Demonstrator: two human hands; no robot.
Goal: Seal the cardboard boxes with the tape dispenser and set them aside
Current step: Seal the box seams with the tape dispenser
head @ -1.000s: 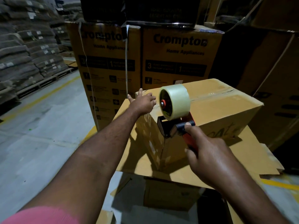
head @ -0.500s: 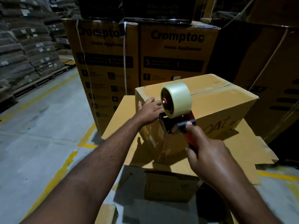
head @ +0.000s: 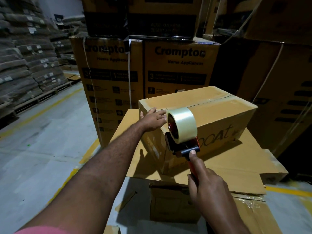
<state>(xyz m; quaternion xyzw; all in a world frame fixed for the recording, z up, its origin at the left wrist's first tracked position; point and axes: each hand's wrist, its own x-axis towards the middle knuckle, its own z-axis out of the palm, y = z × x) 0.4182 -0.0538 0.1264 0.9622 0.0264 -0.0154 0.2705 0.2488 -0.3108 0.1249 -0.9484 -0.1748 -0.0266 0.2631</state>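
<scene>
**Box braced, dispenser at its near end**

Cardboard box (head: 219,112) sat toward the far edge of a flat cardboard sheet (head: 236,166), which lay on a lower carton (head: 168,203). Left hand (head: 152,119) lay flat with fingers straight on the box's top near-left corner. Right hand (head: 207,188) was wrapped around the tape dispenser (head: 181,130) handle, thumb up on the black bar. The roll sat in front of the box's near end; contact unclear.

Judgement: the corrugated walls were stiff, but the flaps would likely give along the top seam (head: 211,101), so press lightly there. Weight unknown. To set it aside, grip both short ends low, at the bottom edges.
</scene>
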